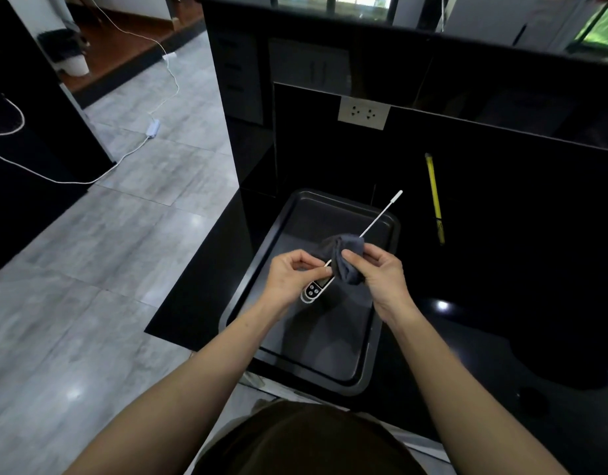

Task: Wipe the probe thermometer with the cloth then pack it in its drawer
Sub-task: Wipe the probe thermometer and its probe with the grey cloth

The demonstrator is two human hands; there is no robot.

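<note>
Left hand (289, 277) pinches the probe thermometer (316, 287) by its head, above the dark tray (374, 371). Right hand (381, 272) grips the grey cloth (343, 258) wrapped round the probe; shaft tip (381, 214) points away, up-right. Yellow sheath (434, 197) lies apart on the black counter (501, 207).

Beneath the grip we see a dark baking tray (285, 358) lying on the glossy black worktop (501, 269), its near end overhanging the edge. Beyond the grip and to its right, a yellow stick-like tool (434, 197) lies on the worktop, apart from the tray. Further back, on the black upstand, we find a white double socket (363, 113). Far to the left of the grip, grey floor tiles (90, 269) carry a white cable (131, 152) with an adapter block (153, 127), and a white bin (68, 53) stands well beyond.
</note>
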